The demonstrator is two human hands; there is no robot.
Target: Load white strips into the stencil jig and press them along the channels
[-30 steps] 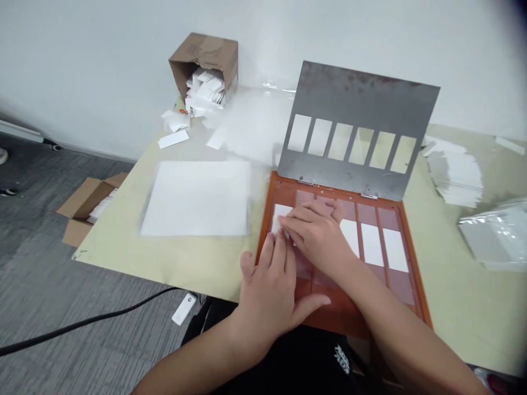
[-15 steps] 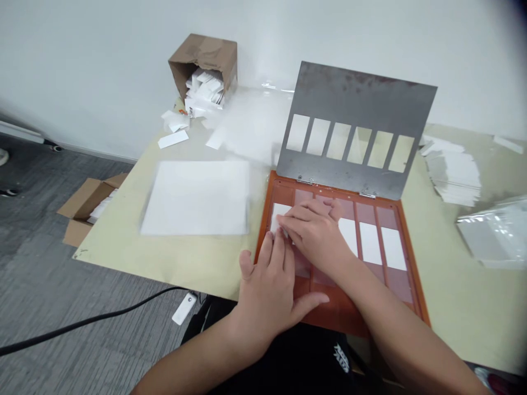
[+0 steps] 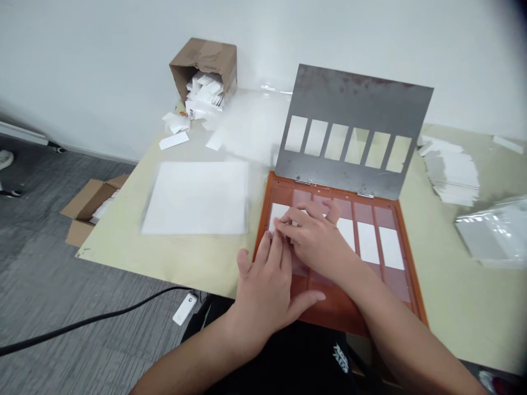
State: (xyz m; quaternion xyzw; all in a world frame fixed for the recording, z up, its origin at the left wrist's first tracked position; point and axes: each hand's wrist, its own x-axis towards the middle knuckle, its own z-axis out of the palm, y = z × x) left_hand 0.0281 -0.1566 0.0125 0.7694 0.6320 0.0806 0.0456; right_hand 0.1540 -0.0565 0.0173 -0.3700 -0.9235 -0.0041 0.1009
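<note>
An orange slotted tray (image 3: 405, 258) lies on the table in front of me, its grey metal lid (image 3: 354, 99) with several window cut-outs standing open behind it. White cards (image 3: 368, 242) fill the right-hand slots. My right hand (image 3: 317, 236) lies flat across the left slots, fingers stretched onto a white card (image 3: 278, 211) in the leftmost slot. My left hand (image 3: 267, 291) rests flat on the tray's front left corner, fingertips touching that same card's near end.
A stack of white sheets (image 3: 197, 197) lies left of the tray. A tipped cardboard box (image 3: 206, 63) spills white cards at the back. More card piles (image 3: 453, 170) and clear bags (image 3: 494, 233) sit at right. A second box (image 3: 90, 206) and a black cable (image 3: 82, 323) are on the floor.
Both hands have stayed on the leftmost card, with only small finger shifts. The view has tilted slightly.
</note>
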